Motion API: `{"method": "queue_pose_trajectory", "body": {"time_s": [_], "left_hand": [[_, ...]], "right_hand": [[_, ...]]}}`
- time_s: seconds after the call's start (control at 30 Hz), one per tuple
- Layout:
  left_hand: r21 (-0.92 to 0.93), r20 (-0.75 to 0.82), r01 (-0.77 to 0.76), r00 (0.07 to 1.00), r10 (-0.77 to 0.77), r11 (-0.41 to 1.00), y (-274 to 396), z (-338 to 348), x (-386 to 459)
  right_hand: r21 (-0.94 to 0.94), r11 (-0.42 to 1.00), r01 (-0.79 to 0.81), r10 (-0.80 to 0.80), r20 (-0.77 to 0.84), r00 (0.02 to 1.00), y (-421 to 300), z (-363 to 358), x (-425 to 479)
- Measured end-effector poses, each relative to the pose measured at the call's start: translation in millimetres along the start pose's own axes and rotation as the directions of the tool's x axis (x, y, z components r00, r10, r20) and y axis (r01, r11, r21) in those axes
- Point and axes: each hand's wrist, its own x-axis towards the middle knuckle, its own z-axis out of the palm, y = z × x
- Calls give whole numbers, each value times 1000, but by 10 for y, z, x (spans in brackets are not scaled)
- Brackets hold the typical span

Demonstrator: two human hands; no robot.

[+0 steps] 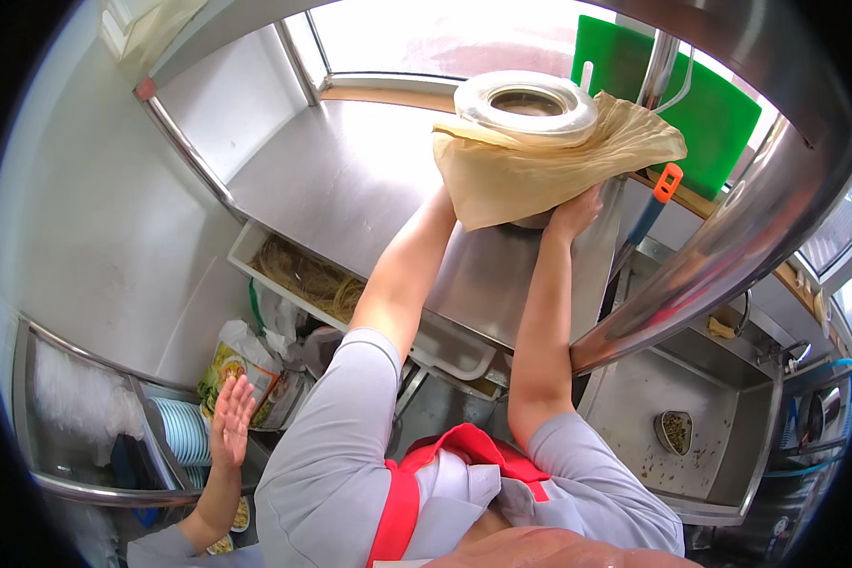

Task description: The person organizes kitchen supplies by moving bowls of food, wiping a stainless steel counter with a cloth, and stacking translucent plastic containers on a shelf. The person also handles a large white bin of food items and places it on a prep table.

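Observation:
At the far end of the steel counter, a tan sheet (518, 177), possibly cloth or a soft wrapper, drapes over a round vessel (536, 219) whose lower side shows beneath it. A clear, thick-rimmed ring-shaped lid (472, 106) with a dark middle sits on top of the sheet. My right hand (579, 211) grips the vessel's right side just below the sheet's edge. My left arm reaches to the other side, where the sheet hides most of my left hand (446, 201); its grip cannot be seen.
Another person's open hand (232, 422) rises at lower left, by stacked plates (181, 433). An open drawer (284, 302) holds tangled strands. Right of the counter are an orange-tipped handle (667, 181), a curved steel pillar (724, 255) and a sink (639, 419) with a small strainer (674, 432).

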Motion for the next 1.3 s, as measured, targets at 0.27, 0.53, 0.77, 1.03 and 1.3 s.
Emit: {"method": "queue_pose_trajectory", "body": {"time_s": [0.27,0.53,0.77,1.03,1.3], "left_hand": [[0,-20,8,1000,-8,1000,-38,-7,-187],[0,-57,-53,997,53,999,169,-67,-682],[46,-152,-245,956,249,968,603,-150,-1597],[69,-264,-510,819,509,857,811,-311,-3410],[162,-358,-699,616,702,696,694,-259,-4937]], "right_hand": [[362,920,148,-169,26,985,185,143,-1],[498,867,34,-128,156,979,-190,-9,-402],[748,231,-622,14,637,771,-360,-242,-997],[191,40,-981,-48,981,189,-141,-705,-2031],[-61,93,-994,-157,985,-75,-172,-1381,-2835]]}}
